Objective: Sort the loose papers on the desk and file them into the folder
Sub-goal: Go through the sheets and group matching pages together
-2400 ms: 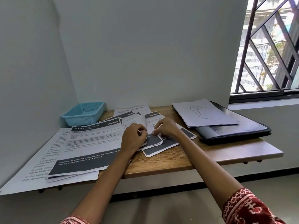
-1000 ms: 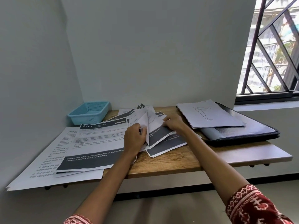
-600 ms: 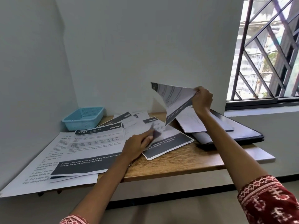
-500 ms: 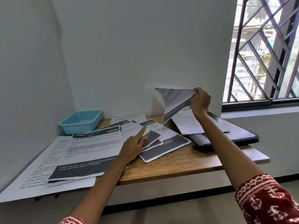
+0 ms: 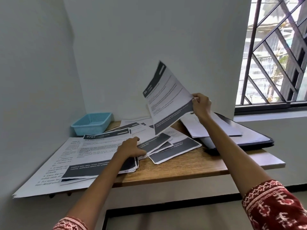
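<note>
Pinching a printed sheet [image 5: 167, 98] aloft above the desk [image 5: 174, 168], your right hand [image 5: 201, 105] nears the black folder [image 5: 245, 136]; your left hand [image 5: 131, 148] rests flat-fingered on the loose papers [image 5: 103, 151].

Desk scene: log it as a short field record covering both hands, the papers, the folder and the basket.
right hand: pinches the lifted sheet by its edge
lifted sheet: in the air above the desk, tilted, printed side to the camera
left hand: fingers straight, resting on the loose papers
loose papers: overlapping piles over the desk's left and middle
folder: black, lying open at the right, a white sheet on it
basket: blue, back left corner
desk: wooden
</note>
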A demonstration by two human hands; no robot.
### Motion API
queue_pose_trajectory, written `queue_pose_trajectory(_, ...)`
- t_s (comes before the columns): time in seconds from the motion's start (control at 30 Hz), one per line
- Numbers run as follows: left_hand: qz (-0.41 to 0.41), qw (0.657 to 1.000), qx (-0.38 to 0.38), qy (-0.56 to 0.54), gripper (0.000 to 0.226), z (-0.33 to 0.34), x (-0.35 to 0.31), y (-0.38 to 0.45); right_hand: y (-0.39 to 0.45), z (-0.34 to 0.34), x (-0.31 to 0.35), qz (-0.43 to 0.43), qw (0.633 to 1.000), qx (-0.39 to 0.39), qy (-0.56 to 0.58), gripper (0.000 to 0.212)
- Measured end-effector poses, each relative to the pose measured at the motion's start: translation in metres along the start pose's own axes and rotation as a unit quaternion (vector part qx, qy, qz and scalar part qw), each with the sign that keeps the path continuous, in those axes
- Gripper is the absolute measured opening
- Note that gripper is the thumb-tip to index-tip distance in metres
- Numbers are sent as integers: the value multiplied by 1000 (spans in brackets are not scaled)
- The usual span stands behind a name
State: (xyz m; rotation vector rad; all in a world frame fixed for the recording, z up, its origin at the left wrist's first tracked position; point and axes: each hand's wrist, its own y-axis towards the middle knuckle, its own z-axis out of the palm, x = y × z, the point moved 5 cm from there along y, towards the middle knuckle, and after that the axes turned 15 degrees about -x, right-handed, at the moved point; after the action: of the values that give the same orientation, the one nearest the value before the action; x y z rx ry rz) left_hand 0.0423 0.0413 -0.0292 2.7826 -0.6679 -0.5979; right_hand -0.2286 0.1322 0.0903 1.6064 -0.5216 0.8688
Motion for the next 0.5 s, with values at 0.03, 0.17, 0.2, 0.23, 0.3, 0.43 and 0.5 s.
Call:
queue_pose_trajectory(0.03,-7,1000,6,3,74,0,-1,1,-2,3,-1,1,1000,8,3,32)
queue_pose_trajectory(0.17,-72,995,49,55,80,0,4,5,-11,16,-6,-3,998,58,-7,30)
queue_pose_trajectory(0.2,-84,992,59,72,82,2,5,6,-14,20,-8,-9,997,75,-17,29)
queue_pose_trajectory(0.23,-95,990,63,85,84,2,5,7,-16,23,-10,-13,995,91,-25,28)
queue_pose_trajectory(0.3,-111,987,43,110,87,2,5,7,-21,27,-15,-13,993,116,-33,27)
queue_pose_trajectory(0.43,-87,984,0,154,75,-11,4,6,-26,30,-20,-9,989,144,-46,28)
queue_pose_trajectory(0.5,-92,987,-10,132,59,-25,6,6,-29,30,-21,1,986,158,-48,27)
